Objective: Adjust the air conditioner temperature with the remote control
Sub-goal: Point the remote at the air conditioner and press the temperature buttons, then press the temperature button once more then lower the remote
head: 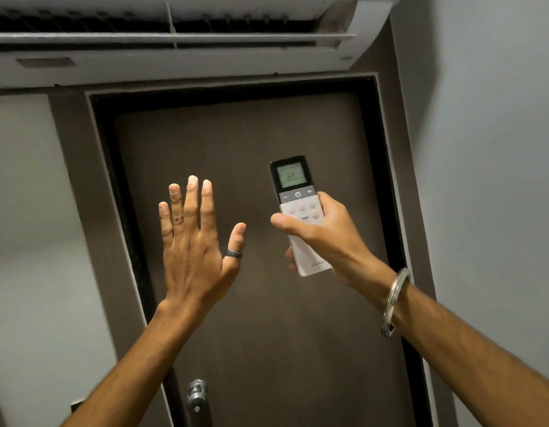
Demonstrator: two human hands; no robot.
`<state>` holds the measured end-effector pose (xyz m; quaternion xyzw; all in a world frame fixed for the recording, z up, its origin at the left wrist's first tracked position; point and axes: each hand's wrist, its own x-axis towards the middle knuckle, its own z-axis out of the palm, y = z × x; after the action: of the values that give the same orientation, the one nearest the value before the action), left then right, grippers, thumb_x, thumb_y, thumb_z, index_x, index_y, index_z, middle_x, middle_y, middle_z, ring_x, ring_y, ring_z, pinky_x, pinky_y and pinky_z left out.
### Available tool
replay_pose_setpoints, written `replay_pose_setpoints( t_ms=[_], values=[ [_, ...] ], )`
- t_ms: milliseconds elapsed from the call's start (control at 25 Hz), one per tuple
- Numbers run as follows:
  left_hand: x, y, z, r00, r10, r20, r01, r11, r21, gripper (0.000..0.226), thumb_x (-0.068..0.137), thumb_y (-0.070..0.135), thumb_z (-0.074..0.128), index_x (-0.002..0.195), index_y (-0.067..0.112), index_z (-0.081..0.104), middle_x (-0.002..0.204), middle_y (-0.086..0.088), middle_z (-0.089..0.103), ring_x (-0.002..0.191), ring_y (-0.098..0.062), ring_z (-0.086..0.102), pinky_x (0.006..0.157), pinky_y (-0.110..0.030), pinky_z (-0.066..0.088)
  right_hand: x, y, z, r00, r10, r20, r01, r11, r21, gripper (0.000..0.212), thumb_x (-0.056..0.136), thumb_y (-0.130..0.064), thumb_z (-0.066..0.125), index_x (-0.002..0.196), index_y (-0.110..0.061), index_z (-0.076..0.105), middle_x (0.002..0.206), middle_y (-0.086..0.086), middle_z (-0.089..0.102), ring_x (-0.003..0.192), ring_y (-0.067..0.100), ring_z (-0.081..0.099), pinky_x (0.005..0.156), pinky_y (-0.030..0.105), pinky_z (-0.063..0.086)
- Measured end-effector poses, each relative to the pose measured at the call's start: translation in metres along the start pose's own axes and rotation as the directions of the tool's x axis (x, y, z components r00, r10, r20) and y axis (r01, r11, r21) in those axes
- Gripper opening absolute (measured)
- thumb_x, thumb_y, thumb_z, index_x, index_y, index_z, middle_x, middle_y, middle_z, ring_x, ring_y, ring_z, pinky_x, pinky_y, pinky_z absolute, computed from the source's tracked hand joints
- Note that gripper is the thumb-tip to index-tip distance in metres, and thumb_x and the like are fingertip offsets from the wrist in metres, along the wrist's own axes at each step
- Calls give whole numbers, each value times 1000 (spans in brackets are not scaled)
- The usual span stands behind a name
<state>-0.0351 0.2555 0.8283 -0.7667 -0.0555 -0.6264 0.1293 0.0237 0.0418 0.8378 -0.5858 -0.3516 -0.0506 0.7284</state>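
Observation:
A white wall-mounted air conditioner (187,63) spans the top of the view, its flap open over a dark vent. My right hand (331,241) grips a white remote control (293,186) upright, pointed up toward the unit. Its small screen reads 22, with minus, power and plus buttons just below. My thumb lies across the lower button pad. My left hand (194,241) is raised flat to the left of the remote, fingers straight and apart, holding nothing, back of the hand toward me.
A dark brown door (267,334) in a black frame stands straight ahead below the unit, with a metal handle (196,396) low on its left side. Pale walls (488,180) close in on both sides.

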Motion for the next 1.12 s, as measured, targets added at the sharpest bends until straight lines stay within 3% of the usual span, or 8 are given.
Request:
replay_pose_setpoints(
  t_ms=[160,320,440,560,680,800,920,1120],
  values=[
    [-87,18,21,982,-8,187,24,996,-83,83,102,62,29,166,11,11,175,-10,6,162,-28,-7,132,-43,-8,-48,65,-21,990,52,-134,-87,957,-275,60,75,-46,75,117,-26,38,95,-12,71,73,6,73,62,26,57],
    [-241,68,36,799,83,596,19,986,-164,84,102,61,30,166,12,8,175,-11,2,162,-27,-11,132,-46,-5,-154,185,-50,906,319,-277,-385,895,-227,45,77,-48,67,107,-24,44,83,-13,70,68,-3,69,51,16,50],
    [-352,110,37,605,196,771,49,958,-282,83,102,60,32,166,13,8,176,-10,1,162,-26,-11,132,-49,-2,-239,263,-80,677,567,-469,-655,754,-34,28,70,-50,69,86,-30,59,78,-12,70,60,-7,65,52,20,50],
    [-442,154,38,410,317,855,90,919,-384,81,103,59,31,166,13,11,175,-10,4,162,-26,-9,131,-54,6,-319,331,-128,424,654,-627,-792,603,93,8,67,-41,75,68,-34,73,60,-13,71,53,-2,66,51,25,57],
    [-515,208,45,212,461,862,123,862,-491,79,103,57,33,165,10,16,174,-14,9,162,-29,-6,131,-56,11,-402,395,-187,72,667,-742,-905,356,233,21,72,-31,87,82,-21,72,82,-1,78,72,17,74,61,25,60],
    [-590,269,68,127,605,786,145,773,-618,77,104,54,37,164,8,20,174,-15,10,162,-31,-4,132,-52,8,-480,468,-242,-180,603,-778,-923,170,345,45,74,-35,89,107,-9,73,107,9,78,85,21,74,69,27,58],
    [-672,335,99,57,684,727,156,713,-683,75,105,51,38,164,7,21,173,-18,11,161,-31,-5,132,-50,6,-549,551,-286,-337,470,-816,-897,104,430,57,75,-36,89,120,-5,71,121,11,74,93,18,68,69,19,48],
    [-779,410,131,-70,745,663,201,662,-722,74,107,51,36,164,7,19,173,-20,10,160,-33,-2,131,-47,-1,-633,658,-320,-498,365,-787,-850,-28,525,61,79,-38,83,125,-1,65,125,16,71,119,31,66,99,35,54]
  ],
)
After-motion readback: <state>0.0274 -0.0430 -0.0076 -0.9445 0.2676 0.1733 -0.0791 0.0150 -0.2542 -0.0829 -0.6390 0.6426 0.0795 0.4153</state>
